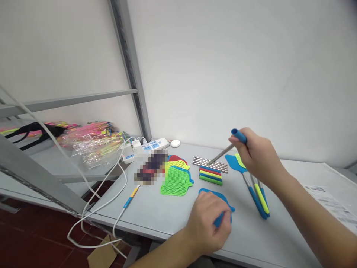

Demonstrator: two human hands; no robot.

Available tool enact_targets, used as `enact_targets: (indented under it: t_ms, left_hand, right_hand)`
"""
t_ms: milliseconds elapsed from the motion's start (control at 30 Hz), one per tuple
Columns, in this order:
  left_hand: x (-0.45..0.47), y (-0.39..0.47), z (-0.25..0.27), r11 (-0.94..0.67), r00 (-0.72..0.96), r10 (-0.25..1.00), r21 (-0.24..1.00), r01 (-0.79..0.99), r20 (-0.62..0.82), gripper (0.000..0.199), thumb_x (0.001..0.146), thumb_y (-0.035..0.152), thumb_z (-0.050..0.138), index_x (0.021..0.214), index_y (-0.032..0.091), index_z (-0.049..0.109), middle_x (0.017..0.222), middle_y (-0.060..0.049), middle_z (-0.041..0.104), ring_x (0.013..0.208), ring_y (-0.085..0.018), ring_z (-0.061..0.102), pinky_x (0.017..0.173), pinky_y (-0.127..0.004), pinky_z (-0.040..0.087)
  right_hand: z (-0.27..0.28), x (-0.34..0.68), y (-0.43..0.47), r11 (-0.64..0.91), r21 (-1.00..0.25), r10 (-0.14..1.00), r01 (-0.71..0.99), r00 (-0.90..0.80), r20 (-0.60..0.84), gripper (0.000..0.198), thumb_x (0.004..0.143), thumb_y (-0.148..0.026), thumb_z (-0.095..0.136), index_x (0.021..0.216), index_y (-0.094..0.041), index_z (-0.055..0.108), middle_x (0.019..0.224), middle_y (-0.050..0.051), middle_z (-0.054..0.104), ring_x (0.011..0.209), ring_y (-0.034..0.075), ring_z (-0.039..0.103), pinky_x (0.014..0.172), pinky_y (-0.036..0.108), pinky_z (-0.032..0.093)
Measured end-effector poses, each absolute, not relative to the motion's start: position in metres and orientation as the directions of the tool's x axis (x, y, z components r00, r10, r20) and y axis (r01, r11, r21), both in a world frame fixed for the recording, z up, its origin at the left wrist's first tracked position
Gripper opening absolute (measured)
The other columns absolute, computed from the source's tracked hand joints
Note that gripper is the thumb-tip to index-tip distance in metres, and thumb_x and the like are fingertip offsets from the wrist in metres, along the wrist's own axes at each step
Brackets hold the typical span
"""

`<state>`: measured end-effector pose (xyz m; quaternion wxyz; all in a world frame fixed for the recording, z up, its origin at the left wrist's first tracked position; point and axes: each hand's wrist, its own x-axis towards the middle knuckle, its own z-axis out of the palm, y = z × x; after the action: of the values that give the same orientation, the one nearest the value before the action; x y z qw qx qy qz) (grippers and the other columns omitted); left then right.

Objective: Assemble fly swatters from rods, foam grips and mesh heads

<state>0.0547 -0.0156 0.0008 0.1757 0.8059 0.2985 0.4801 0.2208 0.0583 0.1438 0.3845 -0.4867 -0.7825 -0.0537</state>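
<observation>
Over the pale grey tabletop (pixel 156 212), 2 bare hands are at work. The right hand (pixel 256 154) is closed around a blue sleeve (pixel 240 136), its open end facing up and to the left, and a slim metal rod (pixel 221 153) slants from beneath the fingers down to the left; how rod and sleeve meet is hidden. The left hand (pixel 208 219), fingers curled inward, is over a blue swatter head (pixel 219 195) near the front edge and covers much of it; whether it grips that piece I cannot tell. Beyond the left hand, coloured sleeves (pixel 211 177) in red, yellow, blue and green lie side by side, with a row of metal rods (pixel 223 168) just behind them. To the left is an overlapping pile of swatter heads (pixel 175 182), green uppermost, beside a pixelated object (pixel 150 167) that cannot be made out. Under the right forearm's side lie swatters with handles (pixel 256 199), blue and yellow. A white power strip (pixel 156 144) and a round white device (pixel 175 143) sit near the wall, and a printed sheet (pixel 329 204) lies at far right.
</observation>
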Motion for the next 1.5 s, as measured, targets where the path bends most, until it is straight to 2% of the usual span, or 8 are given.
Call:
enact_targets:
  t_ms: [167,333,433,567,700,833,1033,1500]
  left_hand:
    - [0.049,-0.012,-0.001,-0.525,-0.134,0.812,0.810,0.262,0.569,0.042,0.095,0.035,0.048,0.134,0.023,0.036,0.131,-0.014,0.047,0.123,-0.026,0.044,0.101,-0.045,0.036]
    - [0.056,-0.012,0.003,-0.390,0.164,0.908,0.921,-0.002,0.385,0.035,0.098,0.044,0.040,0.123,0.020,0.047,0.092,-0.005,0.061,0.082,-0.018,0.057,0.076,-0.032,0.045]
    - [0.059,-0.015,0.004,-0.274,0.252,0.925,0.959,-0.073,0.284,0.031,0.099,0.046,0.039,0.093,0.019,0.053,0.065,0.003,0.049,0.056,-0.012,0.043,0.054,-0.024,0.035]
    - [0.057,-0.016,0.002,-0.258,0.163,0.944,0.950,-0.175,0.287,0.041,0.097,0.051,0.040,0.072,0.019,0.043,0.060,0.005,0.037,0.053,-0.010,0.033,0.049,-0.023,0.027]
    - [0.062,-0.002,0.015,-0.261,0.013,0.960,0.914,-0.311,0.279,0.043,0.099,0.051,0.034,0.069,0.020,0.039,0.057,0.005,0.035,0.052,-0.010,0.034,0.051,-0.023,0.030]
    - [0.074,0.014,0.051,-0.252,-0.106,0.966,0.774,-0.581,0.236,0.038,0.099,0.049,0.038,0.074,0.020,0.043,0.054,0.006,0.039,0.047,-0.009,0.034,0.051,-0.022,0.034]
    - [0.080,0.006,0.084,-0.294,-0.096,0.945,0.688,-0.663,0.312,0.033,0.101,0.041,0.035,0.078,0.020,0.044,0.052,0.005,0.043,0.049,-0.010,0.039,0.057,-0.023,0.038]
    - [0.101,0.004,0.051,-0.268,-0.145,0.961,0.657,-0.705,0.237,0.034,0.103,0.039,0.029,0.077,0.021,0.042,0.041,0.008,0.034,0.043,-0.009,0.033,0.061,-0.026,0.039]
  right_hand:
    - [0.135,0.215,0.027,0.557,-0.516,0.818,0.650,-0.321,0.478,0.020,0.098,-0.038,0.041,0.085,-0.025,0.049,0.062,-0.003,0.050,0.052,0.014,0.044,0.051,0.026,0.034]
    - [0.127,0.186,0.024,0.551,-0.652,0.829,0.521,-0.427,0.360,0.019,0.097,-0.034,0.042,0.081,-0.025,0.045,0.063,-0.005,0.051,0.054,0.013,0.046,0.051,0.024,0.032]
    - [0.120,0.172,0.026,0.531,-0.703,0.840,0.474,-0.406,0.360,0.019,0.096,-0.035,0.043,0.081,-0.024,0.047,0.062,-0.006,0.049,0.054,0.012,0.044,0.051,0.024,0.030]
    - [0.103,0.178,0.013,0.445,-0.846,0.895,0.293,-0.122,0.429,0.023,0.097,-0.044,0.044,0.091,-0.023,0.053,0.074,-0.003,0.052,0.067,0.014,0.049,0.062,0.026,0.039]
    - [0.067,0.191,-0.018,0.285,-0.954,0.956,0.093,0.047,0.290,0.040,0.098,-0.054,0.032,0.093,-0.023,0.056,0.060,-0.005,0.037,0.058,0.014,0.041,0.058,0.026,0.039]
    - [0.024,0.184,-0.051,0.161,-0.977,0.987,0.136,0.003,0.163,0.036,0.097,-0.052,0.037,0.092,-0.022,0.057,0.060,-0.004,0.041,0.055,0.015,0.042,0.051,0.026,0.036]
    - [-0.007,0.175,-0.072,0.249,-0.921,0.968,0.300,-0.090,0.233,0.028,0.096,-0.043,0.045,0.102,-0.023,0.064,0.083,0.002,0.066,0.074,0.018,0.061,0.066,0.026,0.045]
    - [-0.012,0.191,-0.066,0.234,-0.944,0.971,0.233,-0.105,0.215,0.025,0.097,-0.038,0.045,0.099,-0.021,0.063,0.073,-0.001,0.059,0.063,0.014,0.050,0.059,0.023,0.039]
